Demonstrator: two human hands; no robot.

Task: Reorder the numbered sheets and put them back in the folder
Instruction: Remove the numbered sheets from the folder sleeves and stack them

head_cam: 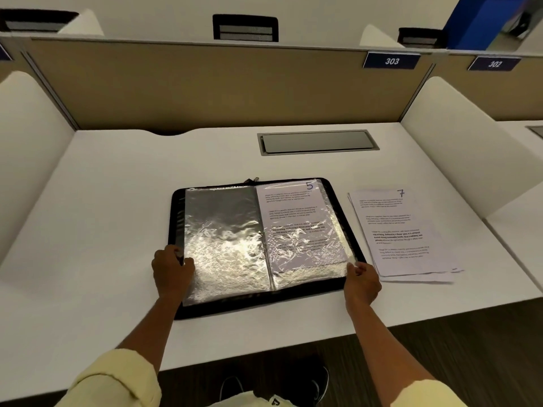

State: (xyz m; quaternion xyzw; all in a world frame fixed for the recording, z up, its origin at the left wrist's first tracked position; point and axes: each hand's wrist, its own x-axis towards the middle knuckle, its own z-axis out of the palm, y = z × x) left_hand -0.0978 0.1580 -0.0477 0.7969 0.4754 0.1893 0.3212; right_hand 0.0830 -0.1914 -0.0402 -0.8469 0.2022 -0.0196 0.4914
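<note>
Pale yellow sleeves [117, 377] frame the near edge of the white tabletop [117, 186], and both bare forearms reach forward to the folder [354, 230]. It lies open and flat near the middle of the tabletop, a black zip case whose long axis runs left to right, its spine pointing away from the person and turned slightly so the far end leans left.

Left hand [172, 270] grips the folder's near left corner, thumb on the crinkled clear sleeve [223, 236] of the left page, which shows no sheet. Right hand [362, 282] pinches the near right corner of the right-hand sleeve, fingers curled around its edge. That sleeve holds a printed sheet [293, 210] marked with a handwritten "5" at its top right corner; the body text is too small to read.

Just beside the folder, toward the right edge of the tabletop, lies a loose stack of sheets [402, 233], long axis running away from the person, the top one marked "7". On the partition [205, 83] behind, blue plates read "303" [391, 60] and "302" [494, 64].
</note>
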